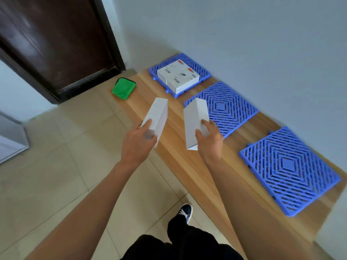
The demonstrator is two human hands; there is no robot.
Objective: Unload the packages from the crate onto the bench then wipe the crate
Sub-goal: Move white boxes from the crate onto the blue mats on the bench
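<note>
Above the front edge of the counter [176, 147], two hands each hold up one white box. Left hand [138, 142] has its fingers and thumb curled round the left white box [157, 117], gripping its lower end. Right hand [209, 140] grips the right white box [195, 119] the same way. Both boxes stand tall and tilt a little, with a gap between them. Neither box touches the counter.

Just past the right box lies the middle blue grid tray [225, 107], flat on the wood, with nothing on it. Nearer the person, on the right, lies the near blue grid tray [289, 169], bare too. Bare wood shows between the trays and along the front edge.

At the far end sits the far blue grid tray [202, 72], close to the wall [244, 34]. White packages [178, 76] rest on it, packed close together.

A green cloth [124, 88] lies at the far left corner of the counter, hanging a bit over the edge, near the dark door [56, 44].

Tiled floor [65, 166] spreads wide on the left. One dark shoe [186, 212] stands on it beside the counter.
</note>
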